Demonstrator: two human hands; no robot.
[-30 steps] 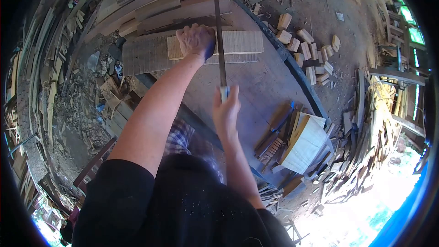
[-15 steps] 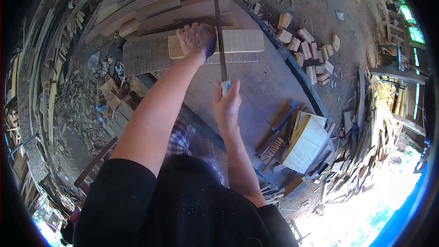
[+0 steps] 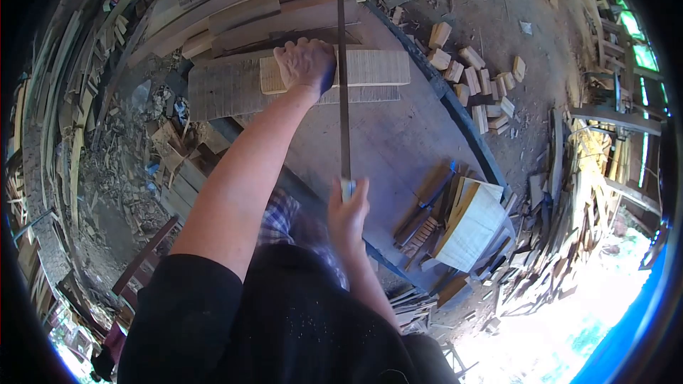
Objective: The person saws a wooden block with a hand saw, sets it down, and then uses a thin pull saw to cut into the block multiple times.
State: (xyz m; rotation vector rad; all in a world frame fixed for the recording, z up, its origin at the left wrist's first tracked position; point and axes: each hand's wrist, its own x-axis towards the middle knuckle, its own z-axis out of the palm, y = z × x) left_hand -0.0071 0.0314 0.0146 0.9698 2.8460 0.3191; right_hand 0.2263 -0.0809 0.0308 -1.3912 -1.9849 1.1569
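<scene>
My left hand is closed over a pale wooden block, pressing it down on a wider grey board. In my right hand is the light-coloured handle of a long saw. Its narrow blade points away from me and crosses the block just to the right of my left hand. Both pieces of wood lie on the worktable. Where the blade meets the wood, I cannot make out the depth of any cut.
Stacked planks lie along the table's far side. Several cut blocks are on the dirt floor to the right. A pale angled wooden piece sits with tools at the table's right end. Scrap wood is heaped beyond.
My right hand has pulled the saw back toward my body, so the blade's far end now shows. My left hand and the block have stayed in place.
</scene>
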